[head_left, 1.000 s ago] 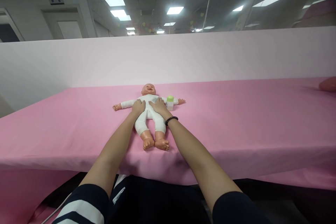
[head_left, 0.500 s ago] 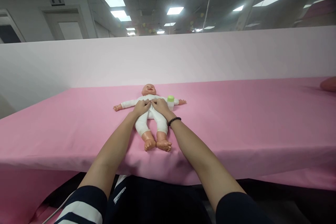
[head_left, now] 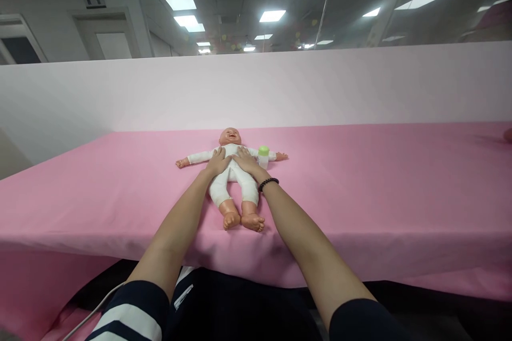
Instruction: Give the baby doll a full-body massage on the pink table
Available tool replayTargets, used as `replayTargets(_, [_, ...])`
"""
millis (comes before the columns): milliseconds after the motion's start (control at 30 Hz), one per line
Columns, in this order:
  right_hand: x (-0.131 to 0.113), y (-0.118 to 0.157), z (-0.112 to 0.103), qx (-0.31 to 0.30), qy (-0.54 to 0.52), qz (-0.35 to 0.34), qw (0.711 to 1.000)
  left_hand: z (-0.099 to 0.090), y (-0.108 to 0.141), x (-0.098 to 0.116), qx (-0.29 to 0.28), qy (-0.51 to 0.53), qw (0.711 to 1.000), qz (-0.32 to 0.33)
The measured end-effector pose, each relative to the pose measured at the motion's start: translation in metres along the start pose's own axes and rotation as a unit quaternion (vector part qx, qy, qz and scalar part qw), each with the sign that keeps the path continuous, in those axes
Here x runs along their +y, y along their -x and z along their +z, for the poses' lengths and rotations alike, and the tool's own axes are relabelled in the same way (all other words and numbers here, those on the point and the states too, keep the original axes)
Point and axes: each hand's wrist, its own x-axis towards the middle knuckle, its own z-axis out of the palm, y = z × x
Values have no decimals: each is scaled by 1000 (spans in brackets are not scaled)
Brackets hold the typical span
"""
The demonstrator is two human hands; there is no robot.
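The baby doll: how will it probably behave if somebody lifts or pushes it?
The baby doll may bend softly at the body, since it is covered in white cloth. Its head and feet look smooth and shiny, so they are probably stiffer and somewhat slippery. Lying flat with arms spread, it seems unlikely to roll.

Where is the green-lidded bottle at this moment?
In the head view, the bottle stands upright just right of centre on the pink cloth, beside the right hand and in front of the doll's outstretched right-side arm in the picture.
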Motion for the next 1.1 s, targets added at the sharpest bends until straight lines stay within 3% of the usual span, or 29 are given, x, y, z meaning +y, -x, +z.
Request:
replayTargets(100, [-5,6,-2,34,-5,21,999,-4,6,6,3,15,995,-97])
replayTargets(167, [-9,10,-4,76,8,24,997,-8,12,11,23,17,992,-123])
replayTargets(267, [-13,16,-6,147,34,15,988,-15,20,18,67,-20,990,-119])
replayTargets(367, [-15,17,-7,178,25,-51,982,-21,25,21,136,-70,984,-93])
replayTargets(433, [-14,17,-7,169,6,-101,980,-22,26,21,151,-75,985,-37])
replayTargets(533, [-13,15,-7,147,-30,-138,979,-21,23,16,105,-22,992,69])
replayTargets(633, [-10,14,-7,116,-66,-154,979,-16,17,8,61,39,991,111])
replayTargets(733, [-6,11,-5,72,-72,-149,984,-12,10,1,23,45,995,86])
replayTargets(867, [1,4,-3,25,-31,-87,995,-8,5,-2,-17,28,998,56])
replayTargets(1100, [1,7,-2,48,-7,14,999,-4,7,-6,7,58,996,-60])
